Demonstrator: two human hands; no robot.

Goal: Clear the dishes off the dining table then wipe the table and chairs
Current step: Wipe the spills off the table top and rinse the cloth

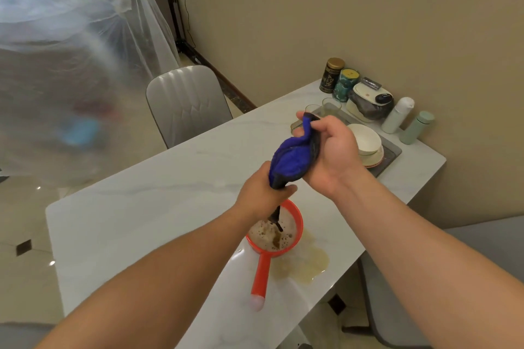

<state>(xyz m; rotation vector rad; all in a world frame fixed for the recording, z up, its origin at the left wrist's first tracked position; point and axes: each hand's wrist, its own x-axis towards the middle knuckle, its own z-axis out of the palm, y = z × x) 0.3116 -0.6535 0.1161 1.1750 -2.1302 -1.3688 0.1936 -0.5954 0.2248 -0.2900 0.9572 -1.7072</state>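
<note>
Cloth: soft blue microfibre cloth [292, 160], centre of frame, held above the white marble-look bench [141, 207]; twisted into a rope, dark liquid dripping from its lower tip.
Left hand [262, 195]: curled tight round the lower end of the cloth.
Right hand [330, 150]: fingers wrapped round the upper end, thumb side toward the far wall.
Catch vessel: red plastic ladle-shaped scoop with long handle [273, 238], directly under the drip, holding foamy brown liquid.
Handling: limp, soaked, likely heavy with liquid and slippery; best gripped at both ends and wrung over the scoop.
Spill: yellowish puddle [309, 265] on the bench just right of the scoop, not yet wiped.
Nearby: stacked white bowls [365, 140] on a grey draining mat [392, 151], upper right; tins, glasses and bottles behind them.
Chairs: grey padded chair [184, 102] at the far edge, another at lower right.
Risk: scoop easily knocked, handle pointing toward the near edge.
</note>
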